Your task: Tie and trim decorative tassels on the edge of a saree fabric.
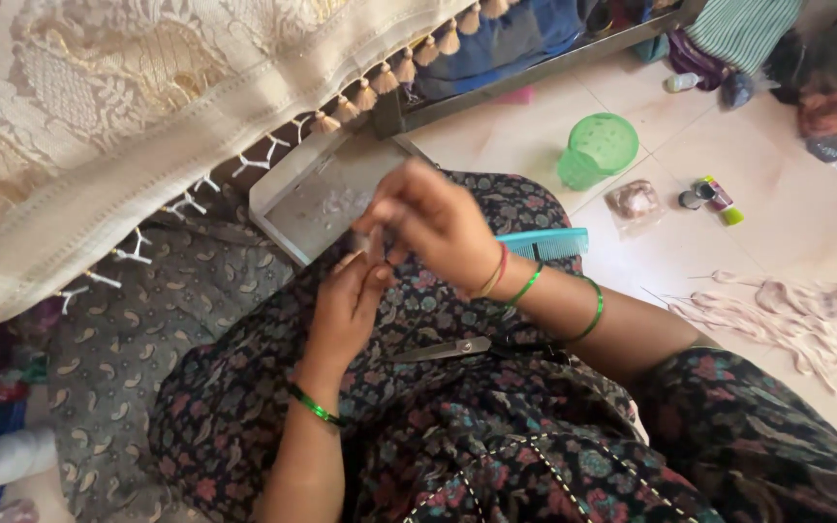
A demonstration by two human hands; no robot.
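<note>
**Two hands working a small item over the lap**

A shallow clear tray [314, 199] is lying just ahead of the person's knees, and small pale bits are sitting in it; what they are is too blurred to tell. A green plastic jug [598, 150] is standing on the tiled floor [787, 223] to the right, and its contents are not showing. Near it, a small clear packet [634, 199] and a couple of little bottles [709, 196] are lying on the tiles.

The left hand [346, 305] is rising from the lap with its fingers curled, and the right hand [433, 223] is closing over it from above. Both are pinching a small item [377, 242] between the fingertips, so each grip is narrow and holding it; the item is too small and blurred to name. It is sitting between the two hands, just above the near edge of the tray.

A pair of scissors [443, 350] is resting on the patterned dress across the lap, and a teal comb [542, 243] is lying beside the right wrist. A cream woven cloth [99, 116] with a row of tassels [385, 76] is hanging at upper left. A bundle of pale threads [787, 315] is spreading over the floor at right, with bare tile between it and the jug.
</note>
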